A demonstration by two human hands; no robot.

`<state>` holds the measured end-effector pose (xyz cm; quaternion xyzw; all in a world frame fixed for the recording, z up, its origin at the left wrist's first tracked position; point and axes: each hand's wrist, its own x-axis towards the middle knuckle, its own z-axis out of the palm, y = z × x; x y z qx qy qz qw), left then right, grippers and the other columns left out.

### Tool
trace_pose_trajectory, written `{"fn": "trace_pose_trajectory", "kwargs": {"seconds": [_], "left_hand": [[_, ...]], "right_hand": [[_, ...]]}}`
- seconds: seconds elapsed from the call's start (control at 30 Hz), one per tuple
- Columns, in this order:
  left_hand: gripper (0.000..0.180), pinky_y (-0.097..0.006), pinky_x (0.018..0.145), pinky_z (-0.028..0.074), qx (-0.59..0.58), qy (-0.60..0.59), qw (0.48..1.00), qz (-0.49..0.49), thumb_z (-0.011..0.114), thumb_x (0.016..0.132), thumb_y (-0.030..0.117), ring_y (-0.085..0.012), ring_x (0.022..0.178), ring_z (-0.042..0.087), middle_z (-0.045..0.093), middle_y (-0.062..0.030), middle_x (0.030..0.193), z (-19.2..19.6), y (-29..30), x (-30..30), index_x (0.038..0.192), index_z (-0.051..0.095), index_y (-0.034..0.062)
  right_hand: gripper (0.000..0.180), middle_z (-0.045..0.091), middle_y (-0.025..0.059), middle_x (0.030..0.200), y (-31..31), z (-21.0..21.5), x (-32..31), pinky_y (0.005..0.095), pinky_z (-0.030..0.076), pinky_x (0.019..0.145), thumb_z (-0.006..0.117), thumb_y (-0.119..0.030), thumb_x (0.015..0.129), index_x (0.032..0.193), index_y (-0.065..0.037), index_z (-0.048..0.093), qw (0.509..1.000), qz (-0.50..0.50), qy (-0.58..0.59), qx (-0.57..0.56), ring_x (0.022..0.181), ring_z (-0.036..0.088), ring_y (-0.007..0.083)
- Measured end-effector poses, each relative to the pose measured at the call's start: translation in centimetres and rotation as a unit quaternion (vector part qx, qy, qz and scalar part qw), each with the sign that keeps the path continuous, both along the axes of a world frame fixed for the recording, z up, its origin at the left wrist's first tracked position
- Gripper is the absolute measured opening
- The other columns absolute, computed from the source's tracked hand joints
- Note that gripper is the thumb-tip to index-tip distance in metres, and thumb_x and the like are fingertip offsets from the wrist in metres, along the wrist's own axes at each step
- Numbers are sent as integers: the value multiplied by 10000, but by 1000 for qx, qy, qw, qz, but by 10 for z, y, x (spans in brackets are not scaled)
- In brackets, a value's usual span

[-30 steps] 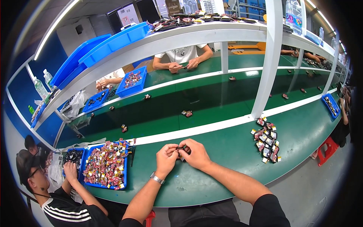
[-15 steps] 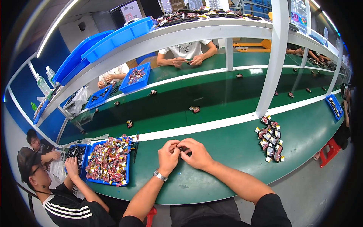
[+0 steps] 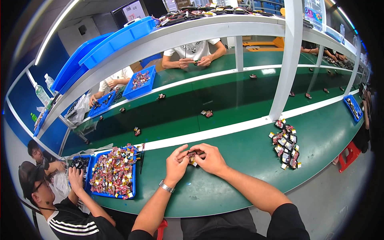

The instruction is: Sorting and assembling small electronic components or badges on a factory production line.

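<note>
My left hand (image 3: pixel 176 165) and my right hand (image 3: pixel 212 159) meet over the middle of the green bench (image 3: pixel 236 180). Between their fingertips is a small circuit-board assembly (image 3: pixel 193 155), reddish and dark with a yellow and white piece at its lower side. Both hands pinch it, and the fingers partly cover it. Left of my hands, a blue tray (image 3: pixel 135 182) is heaped with small red, yellow and white circuit boards (image 3: pixel 113 171). Dark thin tools (image 3: pixel 141 159) lie along its right side. To the right, similar assemblies in black housings (image 3: pixel 285 145) form a loose pile.
A person (image 3: pixel 74 208) works close at my left beside a tray of black parts (image 3: pixel 81 163). Beyond the white rail (image 3: pixel 228 127) runs a green belt (image 3: pixel 172 116) carrying scattered assemblies. A white post (image 3: pixel 285 76) holds up the overhead shelf (image 3: pixel 224 30). Another person (image 3: pixel 194 56) sits opposite.
The assembly between my fingers has come into clearer view, with its reddish board and yellow piece showing. My fingers have shifted around it. The whole view has tilted slightly.
</note>
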<state>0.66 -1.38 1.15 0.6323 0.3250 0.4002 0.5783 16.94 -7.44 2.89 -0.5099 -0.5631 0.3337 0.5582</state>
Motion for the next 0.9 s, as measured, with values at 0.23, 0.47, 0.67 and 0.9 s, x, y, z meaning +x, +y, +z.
{"fn": "trace_pose_trajectory", "kwargs": {"seconds": [0.23, 0.47, 0.67, 0.9], "left_hand": [[416, -270, 819, 554, -12, -7, 1000, -6, 523, 901, -59, -162, 972, 660, 657, -170, 1136, 5, -3, 2, 1313, 473, -68], [381, -280, 795, 574, -21, -22, 1000, -6, 534, 898, -64, -167, 958, 665, 661, -165, 1124, 6, -4, 3, 1277, 502, -70], [343, -285, 802, 583, -52, -26, 998, 7, 541, 903, -59, -170, 953, 663, 660, -146, 1116, 11, -4, 1, 1245, 529, -74], [343, -295, 811, 588, -71, -49, 996, -13, 560, 899, -59, -181, 973, 662, 652, -149, 1125, 9, -3, 1, 1242, 534, -66]], "right_hand": [[231, 656, 129, 1023, -1, 2, -1, 285, 585, 764, 618, -9, 835, 1060, 26, 653, 1000, -9, -13, 6, 882, 687, 193], [179, 638, 125, 1016, 0, -6, -2, 315, 569, 680, 653, -9, 815, 989, -47, 673, 977, -57, -156, 136, 777, 674, 249], [171, 608, 97, 1116, -1, -3, -1, 343, 558, 732, 672, -3, 782, 939, -71, 674, 943, -80, -263, 188, 859, 662, 245], [165, 608, 96, 1108, 1, -2, 6, 347, 552, 777, 683, -7, 767, 927, -35, 657, 944, -45, -261, 196, 916, 649, 262]]}}
